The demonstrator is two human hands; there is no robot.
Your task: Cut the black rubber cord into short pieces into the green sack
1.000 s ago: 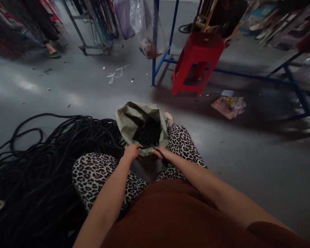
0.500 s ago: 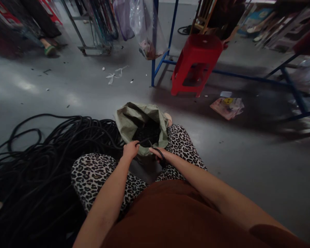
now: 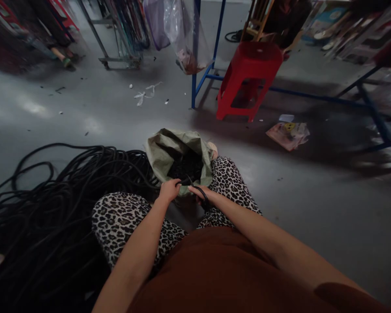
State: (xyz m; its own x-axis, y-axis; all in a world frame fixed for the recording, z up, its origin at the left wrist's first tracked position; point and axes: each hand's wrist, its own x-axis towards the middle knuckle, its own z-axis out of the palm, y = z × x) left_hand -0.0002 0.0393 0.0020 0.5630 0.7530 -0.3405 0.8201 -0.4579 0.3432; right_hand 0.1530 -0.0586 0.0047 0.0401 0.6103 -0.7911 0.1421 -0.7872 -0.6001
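Note:
Over the near rim of an open green woven sack point(image 3: 156, 158), my left hand point(image 3: 169, 190) is closed on a black cord point(image 3: 183, 182). The cord's short end points right, toward the blades. My right hand point(image 3: 200, 194) is closed round the black handles of a pair of scissors point(image 3: 204, 201), whose tips reach the cord's end above the sack. Dark small pieces point(image 3: 187, 165) lie inside the sack, too dim to make out singly. A large heap of black cord point(image 3: 84, 174) lies on the floor to the left, close to the sack.
A red plastic stool point(image 3: 244, 82) stands ahead, beside a blue metal frame point(image 3: 193, 91) with clear bags point(image 3: 189, 48) hanging from it. Printed plastic packaging point(image 3: 288, 134) lies on the grey floor to the right. At far left, another person's foot point(image 3: 65, 61) shows.
My left hand has moved slightly right, toward the scissors, with the cord in it. My right hand and the sack have stayed in nearly the same place.

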